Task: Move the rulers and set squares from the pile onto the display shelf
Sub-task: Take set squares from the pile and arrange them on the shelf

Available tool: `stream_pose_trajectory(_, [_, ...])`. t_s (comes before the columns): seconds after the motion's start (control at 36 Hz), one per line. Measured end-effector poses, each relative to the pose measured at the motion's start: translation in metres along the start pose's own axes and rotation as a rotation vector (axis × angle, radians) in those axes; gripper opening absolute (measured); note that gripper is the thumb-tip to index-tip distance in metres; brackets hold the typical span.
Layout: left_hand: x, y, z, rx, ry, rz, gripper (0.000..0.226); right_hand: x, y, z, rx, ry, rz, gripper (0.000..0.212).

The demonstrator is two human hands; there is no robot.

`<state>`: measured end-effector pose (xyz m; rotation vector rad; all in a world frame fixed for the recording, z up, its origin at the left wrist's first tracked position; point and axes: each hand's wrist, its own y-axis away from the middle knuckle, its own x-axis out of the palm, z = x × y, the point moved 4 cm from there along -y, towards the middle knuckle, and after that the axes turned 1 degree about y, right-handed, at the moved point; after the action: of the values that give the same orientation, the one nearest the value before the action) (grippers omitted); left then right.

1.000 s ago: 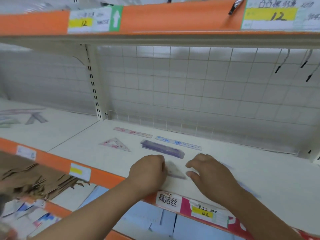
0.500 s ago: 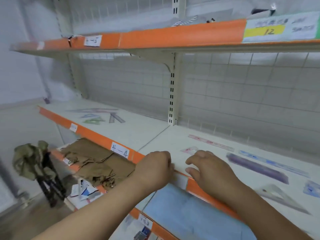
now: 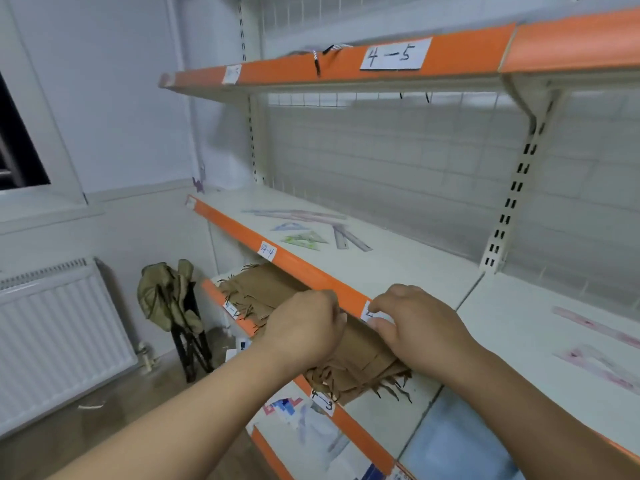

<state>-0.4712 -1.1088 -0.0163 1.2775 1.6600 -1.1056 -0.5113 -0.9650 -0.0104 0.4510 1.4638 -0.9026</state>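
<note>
View swung left: translucent rulers [image 3: 349, 239] and triangular set squares [image 3: 304, 240] now upper centre on shelf [image 3: 398, 271]. Curled left hand [image 3: 304, 329] hides its contents; right hand [image 3: 420, 329] loosely curled, empty.

Your hands hover side by side just in front of the display shelf [image 3: 398, 271], at its orange front edge. Your left hand [image 3: 304, 329] has its fingers curled in; your right hand [image 3: 417, 323] is loosely bent. The pile [image 3: 306, 230] of rulers and set squares lies toward the shelf's far left end, a pink ruler [image 3: 594, 326] at its right. Brown fringed material [image 3: 277, 292] sits just below.
</note>
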Motion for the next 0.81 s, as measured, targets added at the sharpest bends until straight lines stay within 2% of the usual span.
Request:
stream_pose_trajectory(0.44, [-0.030,-0.125,0.117,-0.152,-0.075,-0.047,0.023,0.041,-0.185,0.016,-0.080,-0.056,-0.012,0.030])
stream_pose_trajectory(0.67, [-0.022,-0.181,0.156,-0.179,-0.042,-0.016,0.022,0.064,-0.240,-0.005,0.012,-0.033,0.044,0.026])
stream_pose_trajectory(0.81, [-0.018,-0.212,0.166,-0.128,-0.020,0.015,0.021,0.080,-0.265,-0.016,0.078,0.005,0.088,0.025])
